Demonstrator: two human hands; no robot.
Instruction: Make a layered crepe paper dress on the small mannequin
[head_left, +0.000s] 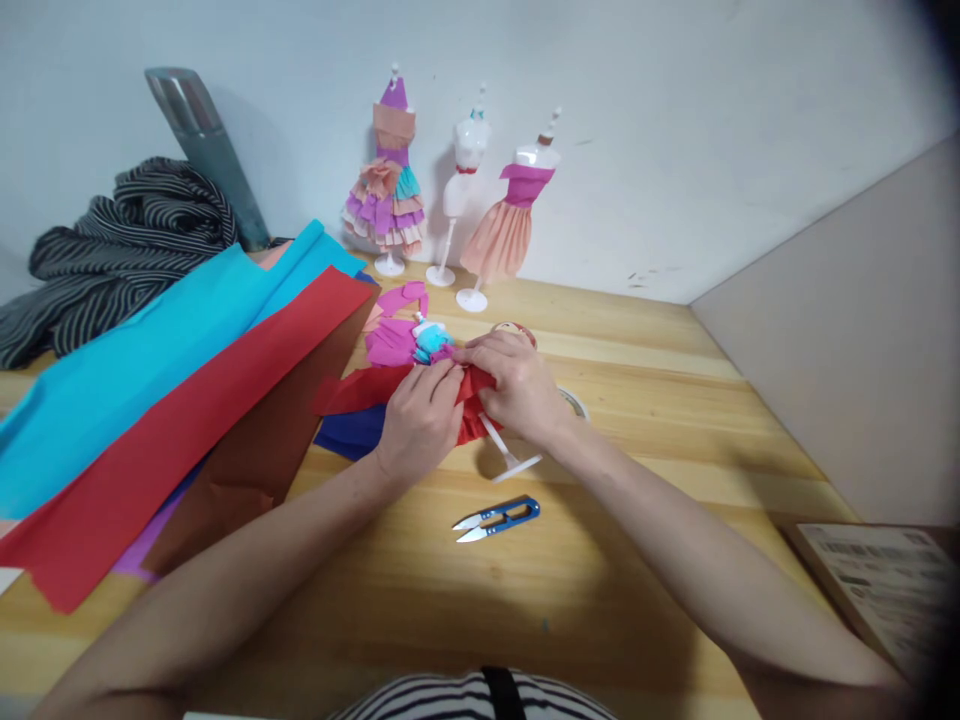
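On the wooden table (pixel 622 590), left hand (pixel 421 415) and right hand (pixel 517 380) apparently pinch red paper (pixel 364 390) at the tilted mannequin (pixel 492 434), contact partly hidden; overtight pulling could tear the paper.

Torso covering: striped garment (pixel 420 698), visible at the near edge of the scene; alternating black and white bands, curved to the body. A plain black strap (pixel 504 693), wider than the individual stripes, crosses the garment; its attachment cannot be determined. The left forearm (pixel 247 570) and right forearm (pixel 660 510) are bare and taper toward the left grip (pixel 420 418) and right grip (pixel 517 385), both ungloved hands.
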